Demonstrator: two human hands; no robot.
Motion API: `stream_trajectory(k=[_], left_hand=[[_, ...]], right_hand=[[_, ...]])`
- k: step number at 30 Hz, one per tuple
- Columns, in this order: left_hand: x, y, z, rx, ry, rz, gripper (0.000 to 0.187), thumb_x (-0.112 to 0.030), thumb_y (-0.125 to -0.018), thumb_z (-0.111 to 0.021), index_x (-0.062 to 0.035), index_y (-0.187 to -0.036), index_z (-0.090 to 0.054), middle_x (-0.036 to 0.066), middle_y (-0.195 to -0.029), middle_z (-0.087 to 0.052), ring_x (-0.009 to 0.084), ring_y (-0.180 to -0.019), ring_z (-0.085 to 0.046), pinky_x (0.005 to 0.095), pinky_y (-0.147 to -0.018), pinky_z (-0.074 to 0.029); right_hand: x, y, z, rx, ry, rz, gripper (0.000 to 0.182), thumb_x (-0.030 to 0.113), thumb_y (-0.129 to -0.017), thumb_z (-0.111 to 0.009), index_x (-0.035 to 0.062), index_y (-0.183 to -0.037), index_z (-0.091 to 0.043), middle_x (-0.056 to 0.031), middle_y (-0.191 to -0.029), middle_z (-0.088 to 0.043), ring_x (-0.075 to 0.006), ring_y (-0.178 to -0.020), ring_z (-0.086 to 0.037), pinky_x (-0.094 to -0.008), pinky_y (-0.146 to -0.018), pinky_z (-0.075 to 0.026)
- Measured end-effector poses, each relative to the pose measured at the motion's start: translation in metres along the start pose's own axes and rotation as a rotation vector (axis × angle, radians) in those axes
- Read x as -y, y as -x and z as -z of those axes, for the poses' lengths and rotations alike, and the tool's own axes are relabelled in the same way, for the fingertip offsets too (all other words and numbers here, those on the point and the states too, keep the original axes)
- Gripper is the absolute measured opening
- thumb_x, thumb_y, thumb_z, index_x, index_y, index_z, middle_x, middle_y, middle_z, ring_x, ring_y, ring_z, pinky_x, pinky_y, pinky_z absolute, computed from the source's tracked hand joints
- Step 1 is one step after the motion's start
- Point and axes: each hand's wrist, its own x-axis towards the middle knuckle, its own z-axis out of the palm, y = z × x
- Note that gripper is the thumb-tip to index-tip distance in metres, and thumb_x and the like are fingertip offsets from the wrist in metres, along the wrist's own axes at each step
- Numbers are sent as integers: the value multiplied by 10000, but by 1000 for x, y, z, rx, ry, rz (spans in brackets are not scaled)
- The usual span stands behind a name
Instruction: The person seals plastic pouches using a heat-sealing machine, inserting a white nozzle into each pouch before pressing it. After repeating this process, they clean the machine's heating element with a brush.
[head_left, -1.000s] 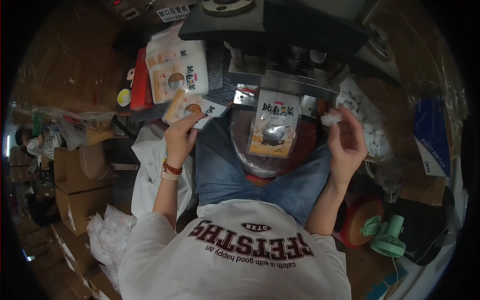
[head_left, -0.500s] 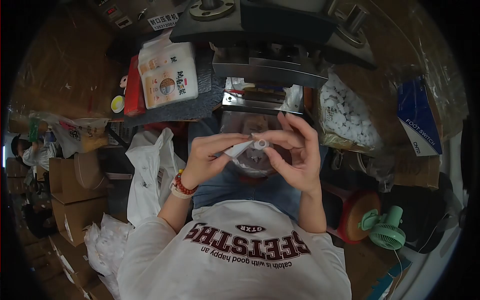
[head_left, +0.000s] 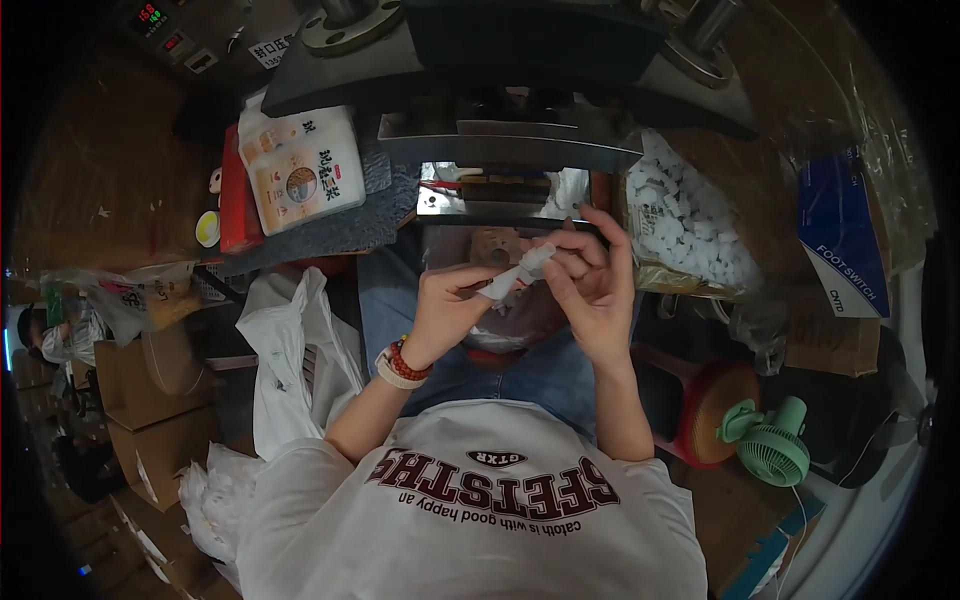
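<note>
My left hand [head_left: 450, 308] pinches a white, tapered piece [head_left: 499, 287] that looks like thin plastic, over my lap. At its upper end is a small, translucent white plastic spout [head_left: 537, 260], which the thumb and fingertips of my right hand [head_left: 596, 295] grip. Both hands meet in front of the metal press bed [head_left: 500, 207]. Below them, between my legs, lies a clear plastic bag [head_left: 515, 328] with small pale pieces in it, partly hidden by the hands.
A press head [head_left: 510, 145] hangs over the bed. Stacked printed pouches [head_left: 305, 185] lie at left on a grey cloth [head_left: 320, 238]. At right are a box of small white plastic pieces [head_left: 685, 220], a blue-and-white box [head_left: 845, 235] and a green fan [head_left: 775, 450]. White plastic bags [head_left: 290, 360] hang at left.
The hands have tilted the white piece and spout: the spout's round opening faced the camera before and now shows side-on, higher and to the right. My left hand has moved right; the whole view has shifted slightly.
</note>
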Motion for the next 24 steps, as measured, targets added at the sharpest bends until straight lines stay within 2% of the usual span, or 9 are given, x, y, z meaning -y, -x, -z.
stream_trajectory(k=[3,5,9,15,18,19,21,23,24], left_hand=[[-15,-2,8,-29,-140,-62,201,2,-812,-660,7,-1007,-705,98,-949,-715,114,-820,-659,226,-726,-503],[-24,-2,13,1,-201,-207,220,3,-795,-647,-1,-1007,-706,109,-975,-711,153,-837,-681,245,-732,-519],[-37,1,16,31,-318,-251,241,26,-767,-610,-13,-985,-705,128,-954,-708,202,-844,-697,285,-735,-548],[-26,11,10,31,-223,-100,215,18,-794,-644,3,-1000,-705,118,-960,-711,141,-840,-678,239,-733,-518],[-25,12,7,-9,-143,-94,192,-4,-808,-667,5,-995,-707,98,-903,-713,102,-793,-656,226,-688,-507],[-26,12,6,23,-131,-52,176,-57,-822,-684,9,-984,-704,87,-876,-716,91,-763,-647,227,-666,-505],[-20,11,4,54,-118,-17,183,-110,-837,-701,13,-973,-702,76,-848,-718,80,-732,-639,227,-644,-503],[4,11,1,61,115,242,233,-192,-862,-705,30,-931,-708,54,-792,-710,56,-687,-613,212,-603,-478],[11,9,0,58,115,236,233,-192,-862,-705,30,-931,-708,54,-792,-710,56,-687,-613,212,-603,-478]], right_hand=[[8,1,11,100,138,68,624,-70,-874,-564,10,-1403,-243,-175,-1107,-589,-280,-1086,-611,-369,-1002,-425],[19,-1,16,155,191,57,625,-75,-868,-568,6,-1399,-247,-176,-1110,-589,-277,-1086,-611,-366,-1005,-423],[25,-2,14,211,297,72,616,-89,-857,-571,-2,-1387,-268,-179,-1117,-590,-262,-1087,-612,-340,-992,-435],[15,6,1,152,248,44,578,-103,-857,-561,-6,-1365,-303,-169,-1107,-590,-246,-1091,-604,-309,-964,-452],[9,8,-1,103,245,24,572,-63,-858,-588,-5,-1366,-331,-159,-1159,-577,-224,-1092,-597,-300,-951,-451],[11,7,-1,105,245,26,572,-63,-858,-588,-5,-1366,-331,-159,-1159,-577,-224,-1092,-597,-300,-951,-451],[17,4,3,77,556,-83,542,8,-853,-640,2,-1342,-406,-147,-1221,-566,-214,-1119,-578,-304,-943,-453],[14,3,9,4,577,20,545,31,-849,-653,4,-1339,-417,-140,-1230,-565,-206,-1119,-570,-299,-942,-448],[14,3,12,-68,594,117,548,55,-846,-667,6,-1337,-427,-133,-1239,-564,-197,-1119,-563,-293,-940,-442]])
